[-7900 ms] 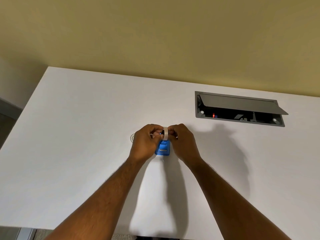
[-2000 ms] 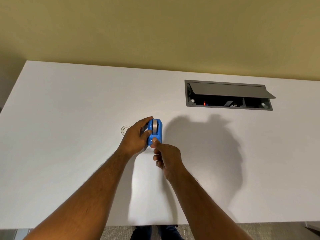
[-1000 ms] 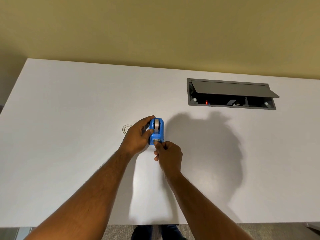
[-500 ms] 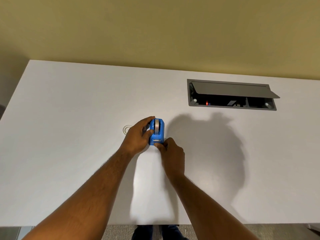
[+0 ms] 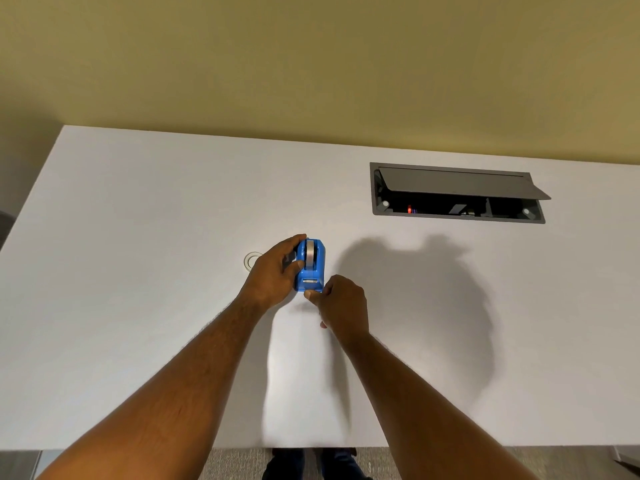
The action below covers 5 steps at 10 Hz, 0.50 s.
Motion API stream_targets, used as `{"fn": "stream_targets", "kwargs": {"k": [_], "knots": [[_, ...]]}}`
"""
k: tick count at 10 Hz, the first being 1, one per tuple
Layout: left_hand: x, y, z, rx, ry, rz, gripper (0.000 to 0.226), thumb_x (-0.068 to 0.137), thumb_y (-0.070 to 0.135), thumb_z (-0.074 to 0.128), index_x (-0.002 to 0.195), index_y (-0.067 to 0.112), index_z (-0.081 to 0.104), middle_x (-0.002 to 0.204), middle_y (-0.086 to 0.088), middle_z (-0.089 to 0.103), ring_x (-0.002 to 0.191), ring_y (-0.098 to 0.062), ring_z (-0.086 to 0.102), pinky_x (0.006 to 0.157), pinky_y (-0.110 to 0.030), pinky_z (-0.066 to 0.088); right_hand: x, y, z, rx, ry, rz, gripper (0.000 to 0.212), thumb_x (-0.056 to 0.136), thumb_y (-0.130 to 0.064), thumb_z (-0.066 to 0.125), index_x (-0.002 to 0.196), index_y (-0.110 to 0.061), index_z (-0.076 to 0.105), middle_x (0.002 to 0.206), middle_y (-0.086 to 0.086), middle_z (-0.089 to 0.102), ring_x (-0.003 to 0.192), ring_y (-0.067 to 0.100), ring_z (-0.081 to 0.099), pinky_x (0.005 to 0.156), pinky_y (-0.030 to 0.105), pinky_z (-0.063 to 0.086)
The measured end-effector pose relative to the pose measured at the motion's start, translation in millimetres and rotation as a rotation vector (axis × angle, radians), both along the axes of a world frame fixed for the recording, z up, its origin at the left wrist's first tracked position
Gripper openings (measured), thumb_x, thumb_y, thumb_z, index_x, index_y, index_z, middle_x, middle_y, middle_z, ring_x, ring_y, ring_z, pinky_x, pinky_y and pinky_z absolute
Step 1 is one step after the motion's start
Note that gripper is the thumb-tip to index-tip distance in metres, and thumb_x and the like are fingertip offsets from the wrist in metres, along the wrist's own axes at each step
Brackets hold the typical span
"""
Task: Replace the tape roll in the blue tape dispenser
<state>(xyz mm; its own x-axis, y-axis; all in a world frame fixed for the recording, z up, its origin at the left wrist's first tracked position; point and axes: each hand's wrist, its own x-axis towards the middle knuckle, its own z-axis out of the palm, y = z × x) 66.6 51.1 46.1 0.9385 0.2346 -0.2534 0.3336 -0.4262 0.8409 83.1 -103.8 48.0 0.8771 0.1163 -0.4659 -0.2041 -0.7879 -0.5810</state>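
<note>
The blue tape dispenser (image 5: 313, 268) stands on the white table (image 5: 138, 271) with a grey-white tape roll (image 5: 310, 253) seated in its top slot. My left hand (image 5: 273, 275) grips the dispenser from its left side, thumb on the near face. My right hand (image 5: 341, 303) is curled at the dispenser's near end by the cutter, fingertips pinched together; whether tape is between them is too small to tell. A clear ring, an empty tape core (image 5: 251, 260), lies flat on the table just left of my left hand.
A grey cable hatch (image 5: 457, 192) with its lid propped open is set into the table at the back right. A yellow wall rises behind the table. The table's near edge runs along the bottom, with carpet and my shoes below.
Over eight seconds the roll went from my fingers into the dispenser. In the last second my right hand slid from the cutter to just below the dispenser's near end. The left hand kept its grip.
</note>
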Motion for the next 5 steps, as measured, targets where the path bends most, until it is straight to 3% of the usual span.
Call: {"fn": "stream_targets", "kwargs": {"k": [1,3,4,5], "knots": [[-0.6,-0.8,1.4,0.02,0.001,-0.011,0.05,0.101,0.015,0.053,0.149,0.022,0.043,0.148,0.001,0.053,0.135,-0.017,0.05,0.107,-0.023,0.035,3.1,-3.1,2.7,-0.02,0.02,0.042,0.033,0.085,-0.042,0.075,0.074,-0.022,0.05,0.072,0.0,0.072,0.054,0.017,0.072,0.065,0.024,0.059],[-0.2,-1.3,3.6,0.054,0.028,-0.022,0.052,0.101,0.017,0.053,0.152,0.02,0.04,0.152,0.001,0.05,0.138,-0.018,0.048,0.114,-0.031,0.036,4.3,-5.8,6.3,-0.059,0.005,0.162,0.02,0.091,-0.034,0.066,0.094,-0.016,0.056,0.086,0.004,0.073,0.074,0.021,0.073,0.078,0.035,0.062],[-0.1,-1.9,11.0,0.091,0.045,-0.05,0.053,0.103,0.017,0.049,0.153,0.019,0.036,0.155,-0.001,0.046,0.141,-0.019,0.044,0.117,-0.03,0.031,8.5,-8.9,12.4,-0.109,-0.036,0.227,0.01,0.094,-0.021,0.057,0.099,-0.012,0.058,0.087,0.002,0.068,0.076,0.02,0.066,0.07,0.031,0.055],[0.7,-1.5,17.4,0.119,0.011,-0.015,0.05,0.104,0.016,0.045,0.153,0.017,0.037,0.156,-0.002,0.044,0.144,-0.021,0.041,0.117,-0.027,0.026,13.4,-14.8,17.6,-0.164,-0.089,0.307,0.014,0.095,-0.009,0.048,0.103,-0.01,0.06,0.094,0.004,0.067,0.081,0.02,0.062,0.068,0.025,0.043]]}}
